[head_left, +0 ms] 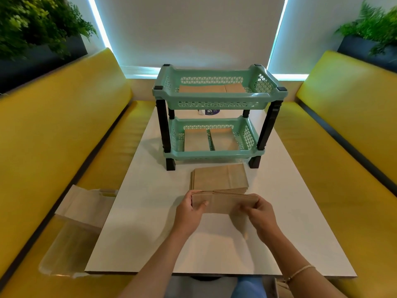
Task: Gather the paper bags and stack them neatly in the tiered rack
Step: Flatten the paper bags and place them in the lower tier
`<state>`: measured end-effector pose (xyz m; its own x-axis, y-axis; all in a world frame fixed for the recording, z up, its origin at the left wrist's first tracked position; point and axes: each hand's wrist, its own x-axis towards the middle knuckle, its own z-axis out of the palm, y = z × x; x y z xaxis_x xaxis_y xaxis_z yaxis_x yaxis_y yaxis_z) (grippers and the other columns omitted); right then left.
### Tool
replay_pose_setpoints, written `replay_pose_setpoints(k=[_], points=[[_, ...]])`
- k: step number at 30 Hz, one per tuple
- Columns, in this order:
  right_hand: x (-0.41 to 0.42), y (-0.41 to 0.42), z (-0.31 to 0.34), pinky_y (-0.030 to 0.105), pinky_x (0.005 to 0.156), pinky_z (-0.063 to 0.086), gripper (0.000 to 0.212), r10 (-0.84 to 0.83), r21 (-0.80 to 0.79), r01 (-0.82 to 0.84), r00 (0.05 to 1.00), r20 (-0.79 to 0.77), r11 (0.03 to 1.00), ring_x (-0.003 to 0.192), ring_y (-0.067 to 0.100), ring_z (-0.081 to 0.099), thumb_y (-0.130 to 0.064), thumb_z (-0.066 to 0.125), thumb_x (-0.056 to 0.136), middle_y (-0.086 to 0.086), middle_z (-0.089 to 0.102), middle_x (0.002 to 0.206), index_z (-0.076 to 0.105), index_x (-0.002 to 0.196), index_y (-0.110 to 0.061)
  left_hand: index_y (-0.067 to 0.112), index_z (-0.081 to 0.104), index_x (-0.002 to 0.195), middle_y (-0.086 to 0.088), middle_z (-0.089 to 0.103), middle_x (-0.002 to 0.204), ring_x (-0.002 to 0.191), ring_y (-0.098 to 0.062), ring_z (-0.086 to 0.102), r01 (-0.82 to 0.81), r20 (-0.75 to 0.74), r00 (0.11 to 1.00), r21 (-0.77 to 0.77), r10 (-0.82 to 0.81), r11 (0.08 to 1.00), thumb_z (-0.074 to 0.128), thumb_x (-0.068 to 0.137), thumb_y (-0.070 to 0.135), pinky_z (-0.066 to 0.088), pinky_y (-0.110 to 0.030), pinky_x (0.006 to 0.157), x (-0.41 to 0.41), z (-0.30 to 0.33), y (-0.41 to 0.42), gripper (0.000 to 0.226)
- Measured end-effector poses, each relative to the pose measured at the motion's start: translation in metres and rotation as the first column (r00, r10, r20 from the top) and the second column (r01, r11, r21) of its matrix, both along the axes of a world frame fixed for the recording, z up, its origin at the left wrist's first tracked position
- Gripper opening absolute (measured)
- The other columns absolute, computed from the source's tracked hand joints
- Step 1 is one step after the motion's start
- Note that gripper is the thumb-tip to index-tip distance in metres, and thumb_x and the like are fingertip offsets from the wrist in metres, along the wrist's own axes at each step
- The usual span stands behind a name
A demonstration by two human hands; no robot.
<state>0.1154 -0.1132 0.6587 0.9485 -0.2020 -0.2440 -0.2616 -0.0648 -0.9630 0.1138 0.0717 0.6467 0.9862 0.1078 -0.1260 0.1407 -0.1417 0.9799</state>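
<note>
You held a bundle of paper bags above the white bench, near its front middle. Your left hand gripped the bundle's left end, fingers curled round it; your right hand gripped the right end likewise. A second stack of bags lay flat on the bench just beyond the bundle, in front of the tiered rack. The rack stood upright at the far middle. Its upper tray held flat bags; its lower tray held two piles side by side. Clear plastic wrapping lay on the yellow seat to your left.
</note>
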Motion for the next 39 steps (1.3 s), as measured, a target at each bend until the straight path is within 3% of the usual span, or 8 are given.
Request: replay_pose_setpoints(k=[4,9,12,19,24,27,31,39], points=[[-0.001,-0.001,-0.007,0.034,0.075,0.054,0.027,0.047,-0.077,-0.050,0.998,-0.035,0.996,0.088,0.025,0.064,0.007,0.064,0.079,0.005,0.068,0.088,0.064,0.083,-0.020,0.029,0.050,0.110,0.010,0.057,0.099,0.084,-0.002,0.055,0.045,0.034,0.998,0.133,-0.050,0.990,0.061,0.089,0.011,0.042,-0.003,0.067,-0.003,0.008,0.001,0.030],[0.006,-0.006,0.011,0.024,0.066,0.054,0.025,0.157,0.011,-0.156,0.987,-0.039,0.988,0.082,0.019,0.064,0.005,0.066,0.080,0.003,0.068,0.090,0.064,0.100,-0.011,0.047,0.057,0.096,0.009,0.060,0.092,0.064,-0.008,0.050,0.124,0.072,0.986,0.273,-0.149,0.954,0.065,0.086,0.017,0.042,-0.011,0.061,0.009,0.029,0.016,0.032],[0.021,-0.012,0.035,0.025,0.059,0.055,0.017,0.156,0.111,-0.153,0.988,-0.018,0.982,0.072,0.022,0.065,0.006,0.066,0.077,0.006,0.070,0.081,0.065,0.090,-0.006,0.042,0.062,0.091,0.021,0.059,0.089,0.075,-0.001,0.055,0.197,0.018,0.977,0.310,-0.212,0.930,0.068,0.083,0.016,0.044,-0.010,0.066,0.023,0.052,0.024,0.028],[0.072,0.002,0.070,0.028,0.067,0.049,0.010,0.173,0.343,-0.152,0.984,-0.033,0.927,0.068,0.019,0.057,0.003,0.062,0.080,0.010,0.062,0.080,0.060,0.086,-0.006,0.020,0.057,0.087,-0.007,0.064,0.097,0.081,-0.022,0.063,-0.052,-0.176,0.984,-0.177,0.020,0.983,0.065,0.082,-0.001,0.051,-0.032,0.059,0.068,0.076,0.011,0.024],[0.110,0.029,0.069,0.043,0.070,0.056,0.016,0.102,0.090,-0.093,0.990,-0.098,0.992,0.076,0.026,0.062,0.006,0.054,0.087,0.010,0.063,0.084,0.058,0.095,-0.008,0.019,0.055,0.087,-0.005,0.064,0.089,0.075,-0.019,0.063,-0.250,-0.242,0.950,-0.214,0.197,0.944,0.063,0.084,0.000,0.057,-0.037,0.066,0.106,0.074,-0.017,0.021],[0.148,0.029,0.077,0.048,0.077,0.056,0.021,0.065,-0.148,-0.077,0.994,-0.090,0.986,0.069,0.029,0.062,0.012,0.052,0.080,0.013,0.064,0.072,0.059,0.073,-0.007,0.015,0.058,0.104,0.000,0.065,0.094,0.078,-0.015,0.064,-0.246,-0.099,0.961,0.113,0.257,0.963,0.065,0.085,0.011,0.057,-0.030,0.066,0.133,0.080,-0.031,0.020],[0.200,0.021,0.086,0.028,0.078,0.043,0.020,0.030,-0.545,-0.046,0.999,-0.037,0.838,0.090,0.026,0.056,-0.005,0.048,0.086,0.012,0.063,0.097,0.064,0.098,-0.001,0.010,0.059,0.113,-0.003,0.064,0.109,0.086,-0.015,0.060,-0.118,-0.056,0.986,0.448,0.160,0.886,0.061,0.089,0.018,0.047,-0.018,0.065,0.170,0.089,-0.050,0.026],[0.245,0.015,0.065,0.029,0.082,0.043,0.028,0.001,-0.600,-0.060,0.995,-0.098,0.798,0.105,0.032,0.057,0.000,0.047,0.085,0.017,0.063,0.112,0.061,0.108,0.000,0.002,0.065,0.102,-0.012,0.066,0.105,0.093,-0.022,0.062,0.037,-0.158,0.985,0.605,0.075,0.795,0.060,0.087,0.011,0.045,-0.018,0.072,0.201,0.083,-0.072,0.018]])
